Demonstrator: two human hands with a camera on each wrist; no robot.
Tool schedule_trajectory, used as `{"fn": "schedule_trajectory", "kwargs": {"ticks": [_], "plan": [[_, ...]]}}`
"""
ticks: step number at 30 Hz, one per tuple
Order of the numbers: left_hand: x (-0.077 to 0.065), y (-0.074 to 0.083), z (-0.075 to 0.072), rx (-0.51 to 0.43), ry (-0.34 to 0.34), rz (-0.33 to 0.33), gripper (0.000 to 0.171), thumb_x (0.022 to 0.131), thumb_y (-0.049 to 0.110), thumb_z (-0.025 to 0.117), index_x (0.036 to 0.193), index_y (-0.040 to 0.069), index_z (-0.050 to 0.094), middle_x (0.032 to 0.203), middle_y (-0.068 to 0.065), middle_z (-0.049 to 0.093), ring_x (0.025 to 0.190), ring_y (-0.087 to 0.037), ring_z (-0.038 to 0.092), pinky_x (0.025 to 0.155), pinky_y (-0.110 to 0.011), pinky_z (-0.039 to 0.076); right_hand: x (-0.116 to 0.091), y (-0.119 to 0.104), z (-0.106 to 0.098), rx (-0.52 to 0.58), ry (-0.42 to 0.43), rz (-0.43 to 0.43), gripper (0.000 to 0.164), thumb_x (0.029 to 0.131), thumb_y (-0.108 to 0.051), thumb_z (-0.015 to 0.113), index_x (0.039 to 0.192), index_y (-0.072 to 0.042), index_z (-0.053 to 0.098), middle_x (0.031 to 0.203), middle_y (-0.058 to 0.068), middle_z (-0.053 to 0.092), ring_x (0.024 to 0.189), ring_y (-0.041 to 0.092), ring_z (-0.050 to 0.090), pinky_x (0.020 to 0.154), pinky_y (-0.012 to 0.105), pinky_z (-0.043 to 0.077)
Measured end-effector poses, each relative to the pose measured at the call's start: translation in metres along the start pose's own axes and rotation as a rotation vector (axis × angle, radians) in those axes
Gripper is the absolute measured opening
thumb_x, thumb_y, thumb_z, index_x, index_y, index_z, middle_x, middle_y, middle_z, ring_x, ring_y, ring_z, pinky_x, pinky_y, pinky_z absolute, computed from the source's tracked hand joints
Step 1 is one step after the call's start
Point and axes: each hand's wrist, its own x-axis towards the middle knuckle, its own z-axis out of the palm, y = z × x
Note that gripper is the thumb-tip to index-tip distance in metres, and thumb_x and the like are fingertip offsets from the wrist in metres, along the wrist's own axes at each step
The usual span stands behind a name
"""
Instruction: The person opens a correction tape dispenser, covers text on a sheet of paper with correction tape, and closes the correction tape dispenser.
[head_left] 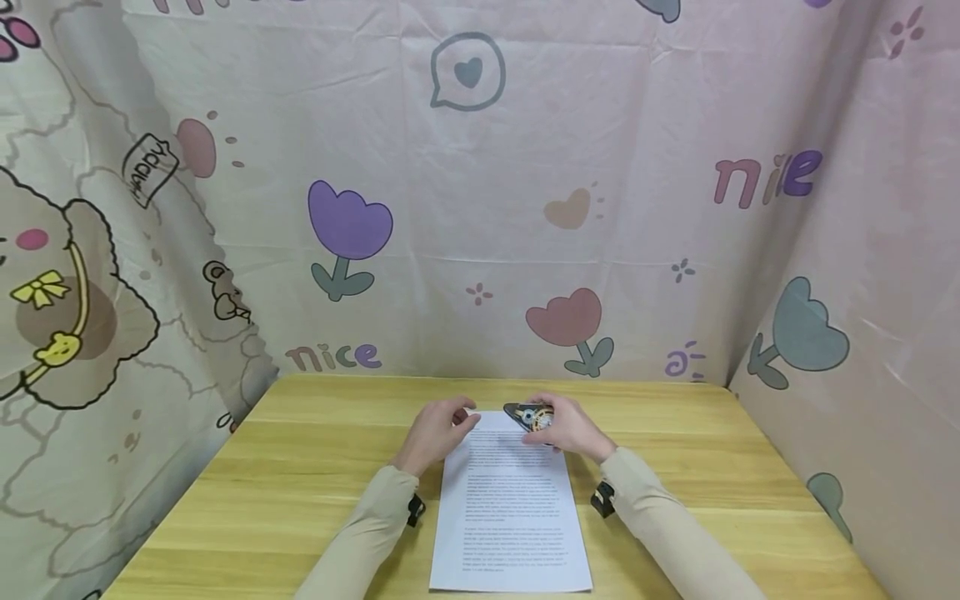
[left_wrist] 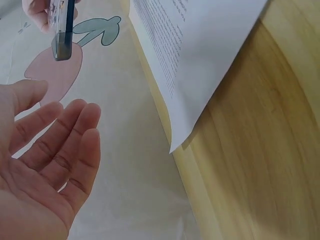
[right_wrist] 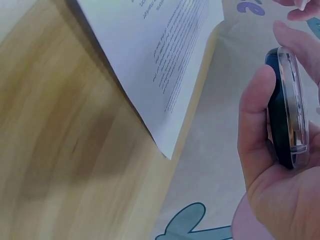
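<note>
My right hand [head_left: 573,429] holds a correction tape dispenser [head_left: 529,416] between thumb and fingers, over the upper right part of a printed sheet. Its casing is dark on one side and clear on the other, with gear wheels showing and a pointed end turned left. The right wrist view shows the dispenser [right_wrist: 286,110] edge-on in the grip. Near the sheet's upper left corner is my left hand [head_left: 433,432], its fingers loosely bent and holding nothing. The white sheet of paper [head_left: 510,579] lies lengthwise in front of me, covered with paragraphs of small print.
A wooden table [head_left: 322,483] carries the sheet. Behind it and at both sides hangs a pale curtain [head_left: 465,208] printed with flowers and cartoon figures. Dark wrist cameras [head_left: 602,500] sit on both wrists, close beside the paper's edges.
</note>
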Motion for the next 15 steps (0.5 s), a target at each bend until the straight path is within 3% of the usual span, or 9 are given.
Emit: {"fn": "schedule_trajectory", "kwargs": {"ticks": [7, 15], "plan": [[0.003, 0.002, 0.003, -0.014, -0.014, 0.022, 0.019, 0.086, 0.026, 0.062, 0.102, 0.015, 0.066, 0.080, 0.008, 0.063, 0.069, -0.004, 0.055, 0.063, -0.022, 0.047, 0.001, -0.005, 0.003, -0.011, -0.014, -0.056, 0.068, 0.059, -0.026, 0.085, 0.119, -0.017, 0.054, 0.097, 0.007, 0.056, 0.073, 0.019, 0.057, 0.045, 0.037, 0.051], [0.008, 0.006, 0.006, -0.073, -0.031, 0.039, 0.028, 0.087, 0.028, 0.061, 0.111, 0.014, 0.064, 0.089, 0.006, 0.065, 0.075, -0.005, 0.057, 0.067, -0.024, 0.048, 0.006, -0.011, 0.010, -0.066, 0.002, -0.191, 0.064, 0.059, -0.023, 0.085, 0.117, -0.020, 0.057, 0.102, -0.002, 0.059, 0.084, 0.015, 0.057, 0.065, 0.026, 0.050]]}}
